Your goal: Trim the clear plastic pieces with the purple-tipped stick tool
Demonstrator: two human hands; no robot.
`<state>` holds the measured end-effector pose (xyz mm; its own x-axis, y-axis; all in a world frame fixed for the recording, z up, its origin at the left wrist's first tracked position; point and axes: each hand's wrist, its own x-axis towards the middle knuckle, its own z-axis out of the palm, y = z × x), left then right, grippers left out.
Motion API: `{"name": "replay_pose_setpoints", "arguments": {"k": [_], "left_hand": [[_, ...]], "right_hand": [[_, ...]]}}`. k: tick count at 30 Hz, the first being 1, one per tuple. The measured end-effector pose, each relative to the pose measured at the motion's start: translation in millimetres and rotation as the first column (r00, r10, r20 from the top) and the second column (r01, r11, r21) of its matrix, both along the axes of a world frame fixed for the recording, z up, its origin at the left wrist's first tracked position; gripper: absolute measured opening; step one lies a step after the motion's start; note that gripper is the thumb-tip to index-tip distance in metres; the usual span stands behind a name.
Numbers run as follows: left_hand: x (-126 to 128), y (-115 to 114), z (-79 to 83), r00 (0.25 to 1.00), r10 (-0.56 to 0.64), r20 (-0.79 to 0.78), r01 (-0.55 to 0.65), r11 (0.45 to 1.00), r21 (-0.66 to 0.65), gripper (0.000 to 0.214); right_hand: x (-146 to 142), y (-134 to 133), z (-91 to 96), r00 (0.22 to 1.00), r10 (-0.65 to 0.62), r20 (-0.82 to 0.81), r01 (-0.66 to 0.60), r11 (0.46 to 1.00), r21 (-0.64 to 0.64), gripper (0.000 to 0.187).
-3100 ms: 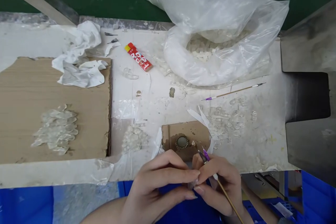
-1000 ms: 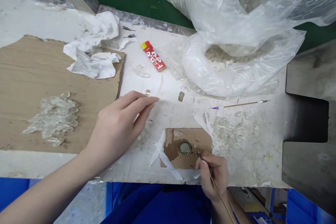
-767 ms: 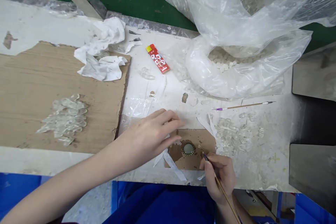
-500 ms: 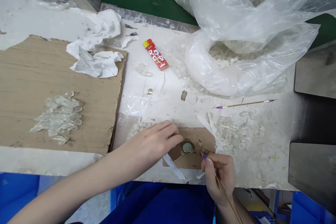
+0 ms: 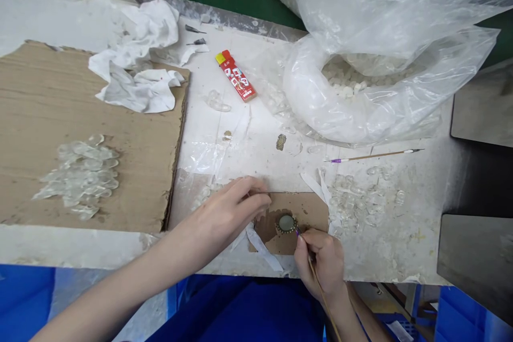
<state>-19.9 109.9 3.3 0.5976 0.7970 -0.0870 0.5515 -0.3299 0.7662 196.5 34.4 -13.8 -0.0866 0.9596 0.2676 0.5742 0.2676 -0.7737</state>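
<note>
My right hand [image 5: 320, 262] is pinched tight on a thin wooden stick [image 5: 318, 296] with a purple end, the bottom cut off by the frame, right beside the one round gold-rimmed setting [image 5: 286, 223] on a small cardboard scrap [image 5: 312, 208]. My left hand [image 5: 232, 208] is half curled next to that scrap, nothing showing in it (a clear heap [image 5: 204, 195] is mostly hidden behind it). Two more clear heaps lie out: one right of the scrap [image 5: 360, 197], one on a big cardboard sheet [image 5: 48, 107]. Farther off: a second stick [image 5: 374, 156], a red packet [image 5: 235, 76] with print too small to read, and a plastic bag [image 5: 385, 96] of pale pieces.
</note>
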Motion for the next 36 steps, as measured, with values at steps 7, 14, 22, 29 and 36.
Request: {"name": "replay_pose_setpoints", "arguments": {"k": [7, 14, 22, 29, 36], "left_hand": [[6.5, -3.2, 12.6, 0.856, 0.441, 0.269, -0.234, 0.796, -0.559, 0.017], [24.3, -13.4, 30.0, 0.797, 0.488, 0.357, -0.118, 0.704, -0.700, 0.020], [29.1, -40.2, 29.3, 0.742, 0.462, 0.487, -0.095, 0.791, -0.605, 0.022], [19.1, 19.6, 31.9, 0.990, -0.056, 0.129, 0.058, 0.998, -0.013, 0.029], [47.7, 94.4, 11.2, 0.938, -0.126, -0.322, 0.232, 0.919, 0.317, 0.019]], "right_hand": [[1.2, -4.3, 0.5, 0.994, -0.025, -0.108, 0.019, 0.998, -0.055, 0.022], [4.1, -5.6, 19.4, 0.953, -0.044, -0.300, 0.014, 0.995, -0.103, 0.018], [0.5, 2.4, 30.4, 0.862, -0.018, -0.507, -0.113, 0.967, -0.227, 0.015], [31.5, -7.2, 24.8, 0.941, -0.292, -0.169, 0.270, 0.952, -0.143, 0.013], [58.3, -9.3, 18.1, 0.845, -0.520, -0.129, 0.527, 0.850, 0.024, 0.019]]}}
